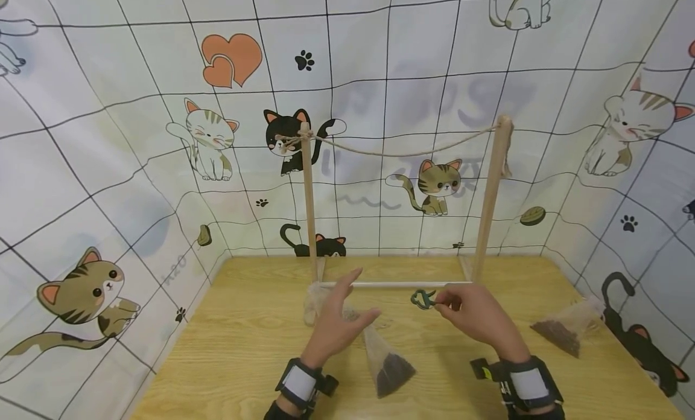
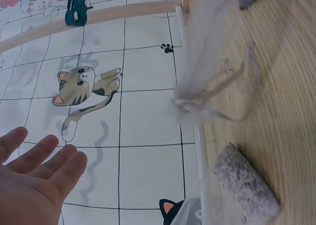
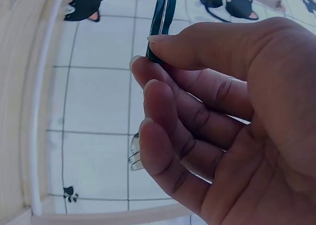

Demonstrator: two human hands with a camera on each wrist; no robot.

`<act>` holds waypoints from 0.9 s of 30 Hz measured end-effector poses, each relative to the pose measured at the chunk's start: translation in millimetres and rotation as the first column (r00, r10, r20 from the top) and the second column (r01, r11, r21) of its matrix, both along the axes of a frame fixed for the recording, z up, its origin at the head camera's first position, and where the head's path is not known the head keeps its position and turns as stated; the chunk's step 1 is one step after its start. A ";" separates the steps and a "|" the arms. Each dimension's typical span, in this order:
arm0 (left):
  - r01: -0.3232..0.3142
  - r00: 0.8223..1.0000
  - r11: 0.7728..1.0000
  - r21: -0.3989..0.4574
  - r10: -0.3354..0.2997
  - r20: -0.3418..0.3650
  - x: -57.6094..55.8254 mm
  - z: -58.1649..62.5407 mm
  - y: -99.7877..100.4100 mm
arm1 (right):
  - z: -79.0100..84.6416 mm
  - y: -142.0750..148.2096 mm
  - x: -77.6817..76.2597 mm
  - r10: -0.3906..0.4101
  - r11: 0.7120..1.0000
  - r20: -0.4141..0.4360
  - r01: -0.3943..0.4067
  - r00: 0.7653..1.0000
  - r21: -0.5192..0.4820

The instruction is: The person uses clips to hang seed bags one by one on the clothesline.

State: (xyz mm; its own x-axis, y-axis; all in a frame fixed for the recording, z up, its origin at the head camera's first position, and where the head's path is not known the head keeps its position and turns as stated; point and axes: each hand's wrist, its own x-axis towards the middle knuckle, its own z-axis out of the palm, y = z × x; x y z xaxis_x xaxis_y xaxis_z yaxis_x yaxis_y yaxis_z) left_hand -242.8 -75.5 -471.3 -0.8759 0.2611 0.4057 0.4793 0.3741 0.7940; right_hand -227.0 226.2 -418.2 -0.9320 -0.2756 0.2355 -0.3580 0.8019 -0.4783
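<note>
My right hand (image 1: pixel 480 317) pinches a small dark green plastic clip (image 1: pixel 421 299) between thumb and index finger, raised over the table in front of the wooden frame. In the right wrist view the clip (image 3: pixel 163 20) stands up past the thumb tip, the other fingers loosely bent below. My left hand (image 1: pixel 333 326) is held with fingers spread and thumb apart, holding nothing. Below and between the hands lies a sheer drawstring bag (image 1: pixel 393 375) with dark contents at its bottom. Close to the frame, the left wrist view shows another sachet (image 2: pixel 247 188) of greyish bits.
Two wooden posts (image 1: pixel 488 197) rise at the table's back, with a sagging twine (image 1: pixel 391 154) tied between their tops and a white rod (image 1: pixel 402 284) across their feet. A third sheer bag (image 1: pixel 559 335) lies at the right. Cat-print cloth surrounds the wooden table (image 1: pixel 239 347).
</note>
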 end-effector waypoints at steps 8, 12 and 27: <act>0.094 0.994 0.994 0.054 -0.091 -0.061 5.9 -1.3 15.7 | 5.6 -16.1 6.9 0.036 0.998 -0.068 -0.039 0.997 -0.041; 0.132 0.988 0.989 0.068 -0.126 -0.088 9.8 0.4 22.6 | 6.6 -24.7 9.3 0.061 0.997 -0.074 -0.064 0.995 -0.040; 0.202 0.972 0.972 0.122 -0.183 -0.150 11.5 2.0 31.6 | 10.2 -42.8 17.1 0.181 0.978 -0.193 -0.196 0.964 -0.065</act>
State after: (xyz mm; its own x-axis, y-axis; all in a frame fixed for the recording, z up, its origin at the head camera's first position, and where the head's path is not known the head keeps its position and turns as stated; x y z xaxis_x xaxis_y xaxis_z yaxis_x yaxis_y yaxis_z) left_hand -231.3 -43.9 -469.3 -0.7484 0.3533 0.5613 0.6390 0.1575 0.7529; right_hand -209.9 183.4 -408.0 -0.8028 -0.4144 0.4287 -0.5876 0.6717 -0.4511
